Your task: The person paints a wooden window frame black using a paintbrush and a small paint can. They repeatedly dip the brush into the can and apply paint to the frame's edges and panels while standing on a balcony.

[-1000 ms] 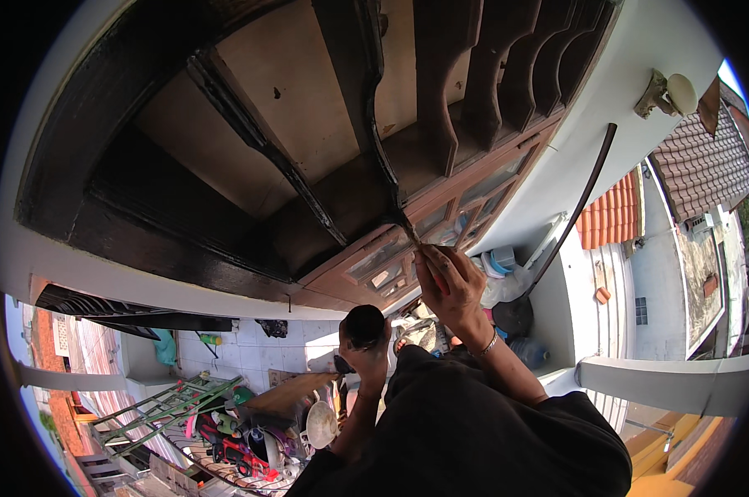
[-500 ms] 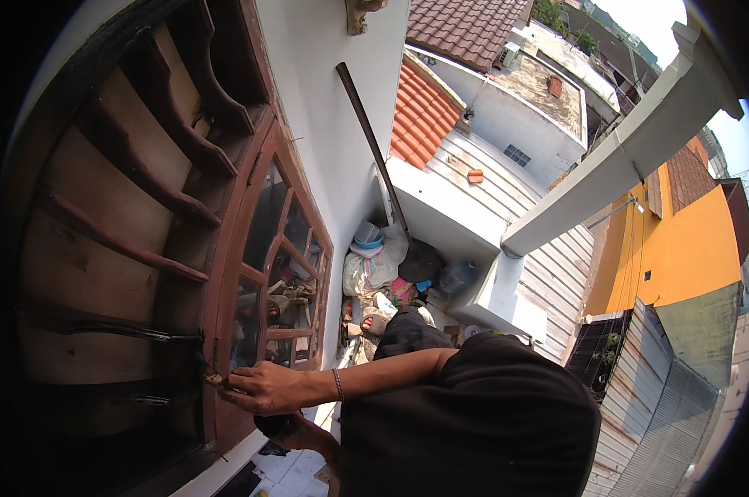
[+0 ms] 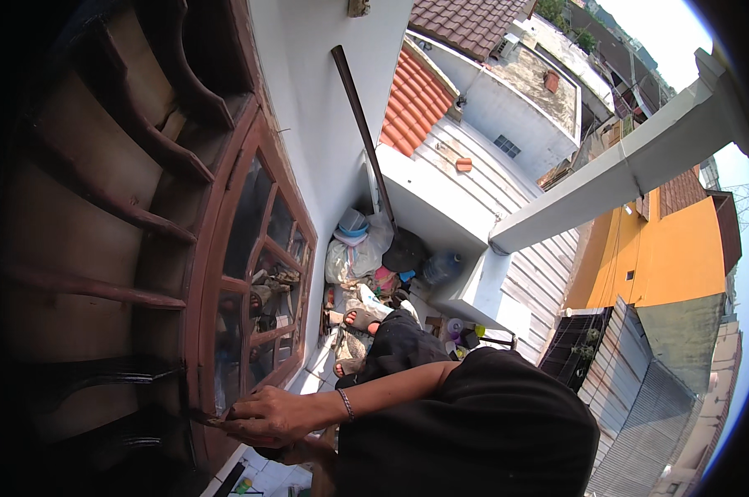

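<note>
My right hand (image 3: 267, 414), with a bracelet on its wrist, is closed beside the brown wooden frame at left. Its fingers pinch a small paintbrush (image 3: 202, 417), mostly hidden, whose dark tip meets the frame near the ends of the slats. Some lower slats (image 3: 101, 377) look black, wet and glossy; the reddish-brown slats (image 3: 101, 288) above them are duller. Behind and below the right hand, my left hand (image 3: 310, 451) is curled on a dark container (image 3: 273, 453), largely covered from view.
A paned wooden window (image 3: 263, 286) adjoins the slats. My sandalled feet (image 3: 362, 320) stand on tiles. A long pole (image 3: 362, 124) leans against the white wall, near bags (image 3: 354, 258) and a clear water jug (image 3: 442, 267). A low wall and white beam (image 3: 606, 178) border the roofs at right.
The whole view has shifted, so the window and slats sit further left and lower. My right hand stays by the frame. The dark container is now more hidden behind it.
</note>
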`<state>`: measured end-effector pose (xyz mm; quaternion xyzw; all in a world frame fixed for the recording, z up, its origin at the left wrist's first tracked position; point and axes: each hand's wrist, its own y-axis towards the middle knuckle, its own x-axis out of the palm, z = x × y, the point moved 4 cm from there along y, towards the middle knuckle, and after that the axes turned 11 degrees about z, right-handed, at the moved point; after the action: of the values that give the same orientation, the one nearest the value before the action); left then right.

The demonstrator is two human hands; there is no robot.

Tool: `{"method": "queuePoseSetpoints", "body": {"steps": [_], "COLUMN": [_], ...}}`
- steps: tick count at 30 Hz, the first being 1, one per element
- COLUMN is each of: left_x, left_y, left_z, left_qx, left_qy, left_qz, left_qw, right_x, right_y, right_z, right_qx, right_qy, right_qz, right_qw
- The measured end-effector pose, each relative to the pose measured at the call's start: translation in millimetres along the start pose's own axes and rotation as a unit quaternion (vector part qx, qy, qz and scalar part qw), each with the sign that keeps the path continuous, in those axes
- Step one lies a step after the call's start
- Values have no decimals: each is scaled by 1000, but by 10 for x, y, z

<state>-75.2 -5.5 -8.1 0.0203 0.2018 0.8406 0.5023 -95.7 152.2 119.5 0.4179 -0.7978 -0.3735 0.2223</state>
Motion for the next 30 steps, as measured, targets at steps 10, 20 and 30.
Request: {"method": "queuePoseSetpoints", "body": {"steps": [10, 20, 30], "left_x": [211, 500, 641], "left_y": [-168, -390, -608], "left_z": [-57, 146, 589], "left_qx": [-25, -131, -81], "left_qy": [4, -90, -22], "left_qz": [-18, -3, 41], "left_qw": [1000, 987, 996], "right_x": [-1114, -1414, -1310], "right_y": [258, 266, 451], "right_z": [315, 599, 664], "right_qx": [447, 557, 282], "right_qy": [103, 228, -2], "right_qz": [145, 206, 28], "right_qw": [877, 772, 959]}}
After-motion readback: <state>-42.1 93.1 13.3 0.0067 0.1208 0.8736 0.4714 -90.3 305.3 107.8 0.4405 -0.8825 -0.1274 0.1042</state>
